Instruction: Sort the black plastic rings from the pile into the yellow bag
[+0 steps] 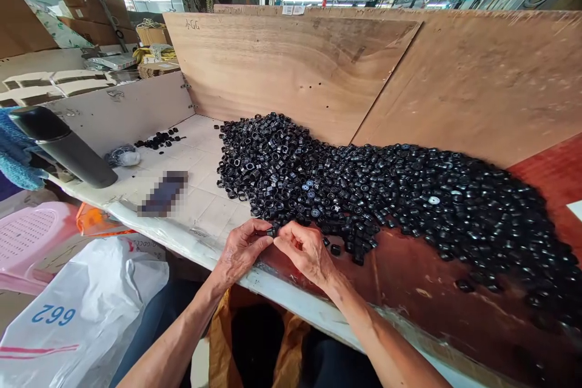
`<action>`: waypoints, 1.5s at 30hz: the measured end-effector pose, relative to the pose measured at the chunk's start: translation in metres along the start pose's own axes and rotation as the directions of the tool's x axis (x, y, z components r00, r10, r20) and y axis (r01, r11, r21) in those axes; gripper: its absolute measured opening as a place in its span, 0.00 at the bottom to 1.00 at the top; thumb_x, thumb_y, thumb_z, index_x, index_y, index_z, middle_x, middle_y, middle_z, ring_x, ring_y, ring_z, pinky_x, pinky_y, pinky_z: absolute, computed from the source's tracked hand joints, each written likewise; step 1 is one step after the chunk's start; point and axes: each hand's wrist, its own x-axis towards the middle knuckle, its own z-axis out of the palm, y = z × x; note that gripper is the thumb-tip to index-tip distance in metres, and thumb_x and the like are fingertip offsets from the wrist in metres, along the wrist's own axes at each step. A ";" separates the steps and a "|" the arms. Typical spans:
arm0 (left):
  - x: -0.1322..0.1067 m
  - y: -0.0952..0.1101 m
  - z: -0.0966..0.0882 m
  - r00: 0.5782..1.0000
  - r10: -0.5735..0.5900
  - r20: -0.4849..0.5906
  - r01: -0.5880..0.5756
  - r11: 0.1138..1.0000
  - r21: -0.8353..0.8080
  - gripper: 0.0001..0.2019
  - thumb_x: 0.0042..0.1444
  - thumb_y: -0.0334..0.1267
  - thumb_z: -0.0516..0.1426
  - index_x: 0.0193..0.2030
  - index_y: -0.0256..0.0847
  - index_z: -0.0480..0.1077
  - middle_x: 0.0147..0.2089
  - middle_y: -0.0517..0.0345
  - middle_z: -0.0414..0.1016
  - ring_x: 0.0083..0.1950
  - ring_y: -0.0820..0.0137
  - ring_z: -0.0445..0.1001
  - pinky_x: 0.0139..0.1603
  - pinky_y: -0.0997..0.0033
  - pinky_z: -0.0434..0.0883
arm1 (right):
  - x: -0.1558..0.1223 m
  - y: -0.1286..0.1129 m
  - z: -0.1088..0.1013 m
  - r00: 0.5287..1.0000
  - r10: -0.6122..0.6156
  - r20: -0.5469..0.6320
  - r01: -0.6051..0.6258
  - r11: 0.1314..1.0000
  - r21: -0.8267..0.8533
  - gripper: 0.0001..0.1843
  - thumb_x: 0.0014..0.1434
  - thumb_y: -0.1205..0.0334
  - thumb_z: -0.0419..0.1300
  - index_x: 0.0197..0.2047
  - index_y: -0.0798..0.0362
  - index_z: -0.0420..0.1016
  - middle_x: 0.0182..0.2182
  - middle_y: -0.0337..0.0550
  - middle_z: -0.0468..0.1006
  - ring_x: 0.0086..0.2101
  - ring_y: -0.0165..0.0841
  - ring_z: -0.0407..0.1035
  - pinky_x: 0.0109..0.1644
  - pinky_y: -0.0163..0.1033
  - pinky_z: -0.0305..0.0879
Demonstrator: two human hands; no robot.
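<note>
The left hand and right hand meet at the near edge of a heap of small plastic caps, which spreads on the desk from 12 to 3 o'clock against plywood boards. A small pile of caps sits at 10 o'clock, a vacuum flask at 9, and a plastic sack below the desk at 8.
</note>
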 end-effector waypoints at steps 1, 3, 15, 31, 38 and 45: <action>0.000 0.000 0.000 1.000 0.004 0.001 -0.004 1.000 0.001 0.16 0.60 0.48 0.67 0.48 0.40 0.78 0.49 0.50 0.81 0.48 0.64 0.80 0.53 0.65 0.78 | 0.000 -0.001 -0.001 1.000 -0.007 0.003 0.007 1.000 -0.018 0.21 0.68 0.51 0.62 0.25 0.50 0.69 0.21 0.34 0.70 0.24 0.30 0.64 0.30 0.35 0.60; 0.000 0.001 0.000 1.000 0.009 -0.002 -0.009 1.000 0.003 0.16 0.60 0.47 0.67 0.48 0.40 0.78 0.49 0.51 0.81 0.48 0.65 0.80 0.53 0.65 0.77 | 0.001 -0.002 -0.002 1.000 -0.021 -0.010 0.021 0.999 -0.027 0.17 0.67 0.53 0.63 0.27 0.50 0.71 0.22 0.34 0.72 0.25 0.30 0.66 0.32 0.35 0.62; -0.003 0.013 -0.003 0.988 0.092 0.121 -0.115 0.973 0.201 0.09 0.64 0.41 0.62 0.47 0.41 0.78 0.48 0.52 0.83 0.49 0.63 0.81 0.53 0.64 0.76 | -0.002 0.006 0.009 0.983 0.170 0.075 -0.178 0.977 0.121 0.04 0.65 0.61 0.60 0.38 0.50 0.76 0.26 0.33 0.77 0.24 0.30 0.70 0.30 0.33 0.63; 0.012 0.003 0.009 0.999 0.042 0.012 -0.040 0.789 0.613 0.11 0.61 0.41 0.63 0.49 0.45 0.76 0.36 0.62 0.75 0.30 0.70 0.71 0.35 0.69 0.68 | -0.003 0.042 -0.049 0.969 0.165 -0.186 -0.240 0.812 -0.532 0.10 0.57 0.66 0.69 0.35 0.49 0.70 0.34 0.41 0.76 0.33 0.36 0.71 0.40 0.39 0.64; 0.013 -0.007 0.012 0.992 0.119 0.039 -0.114 0.726 0.678 0.08 0.65 0.36 0.60 0.49 0.46 0.77 0.40 0.58 0.77 0.39 0.65 0.78 0.44 0.67 0.73 | 0.004 0.030 -0.012 0.997 -0.070 -0.027 0.051 0.901 -0.432 0.10 0.62 0.75 0.61 0.42 0.50 0.73 0.43 0.44 0.75 0.40 0.36 0.73 0.46 0.39 0.69; 0.012 0.001 0.014 0.995 0.082 0.051 -0.094 0.690 0.718 0.07 0.62 0.34 0.60 0.31 0.43 0.72 0.35 0.59 0.76 0.34 0.67 0.74 0.39 0.67 0.68 | 0.000 0.023 -0.006 0.996 -0.051 0.073 0.082 0.840 -0.537 0.09 0.64 0.74 0.62 0.40 0.49 0.73 0.41 0.43 0.76 0.38 0.36 0.73 0.43 0.39 0.66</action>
